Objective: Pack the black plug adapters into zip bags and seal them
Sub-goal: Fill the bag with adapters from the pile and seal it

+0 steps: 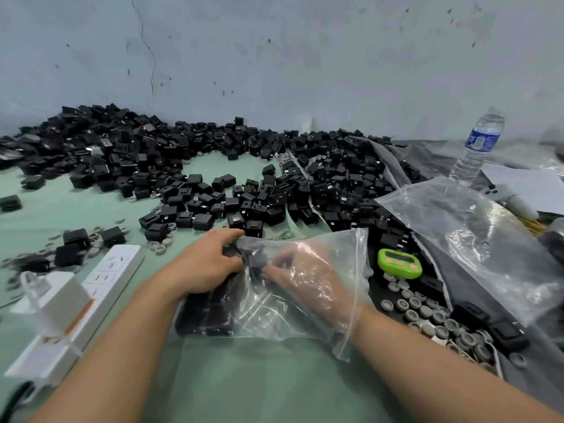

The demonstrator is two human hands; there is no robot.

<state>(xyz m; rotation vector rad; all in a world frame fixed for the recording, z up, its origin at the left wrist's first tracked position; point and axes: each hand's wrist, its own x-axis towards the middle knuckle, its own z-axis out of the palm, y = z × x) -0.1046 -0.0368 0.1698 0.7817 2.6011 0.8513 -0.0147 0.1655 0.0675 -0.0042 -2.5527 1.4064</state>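
Early stage: zip bag (pixel 341 248) part-filled, unsealed (huge adapter pile (pixel 213 166) waits); left hand (pixel 210 264) clamps bag over packed adapters (pixel 207 312); right hand (pixel 308 279) inside, touching adapter, grip unclear.

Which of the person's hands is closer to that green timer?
Right. The right hand, inside the zip bag, sits just left of the green timer; the left hand is farther left, on the bag's other end.
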